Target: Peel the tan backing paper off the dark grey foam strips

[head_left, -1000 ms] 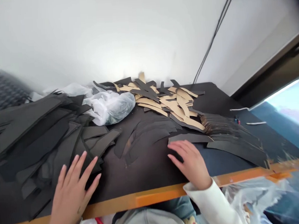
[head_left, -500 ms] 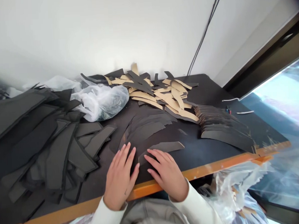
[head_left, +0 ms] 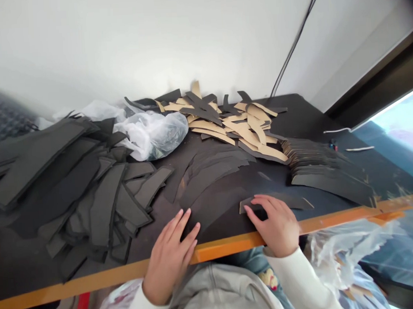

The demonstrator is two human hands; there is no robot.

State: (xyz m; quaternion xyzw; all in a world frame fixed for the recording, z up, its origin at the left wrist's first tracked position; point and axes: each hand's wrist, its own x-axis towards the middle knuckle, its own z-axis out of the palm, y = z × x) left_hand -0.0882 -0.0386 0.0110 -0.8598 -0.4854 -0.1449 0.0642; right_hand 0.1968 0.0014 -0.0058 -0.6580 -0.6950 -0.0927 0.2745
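Observation:
My left hand [head_left: 173, 255] rests near the table's front edge with fingers stretched out and slightly apart, nothing gripped. Its fingertips lie at the lower left end of a curved dark piece [head_left: 219, 208], the nearest of several overlapping dark strips [head_left: 210, 170]. Over at the right, my right hand [head_left: 277, 222] has its thumb and fingers bent around the left part of a single curved dark strip [head_left: 294, 200]. That strip lies along the table near the front edge; the hand covers part of it. Beyond it stands a neat overlapping row of similar strips [head_left: 327, 176].
A large heap of dark padded pieces [head_left: 105, 206] covers the table's left. White plastic bags [head_left: 153, 132] lie behind it. Loose strips with tan backs [head_left: 246, 129] are scattered by the wall. An orange edge [head_left: 228, 246] borders the dark table; clear plastic [head_left: 339, 249] hangs below right.
My right hand has moved right, carrying the curved dark strip toward the neat row. My left hand stays near the front edge, its fingers slightly more spread. The view has shifted a little left.

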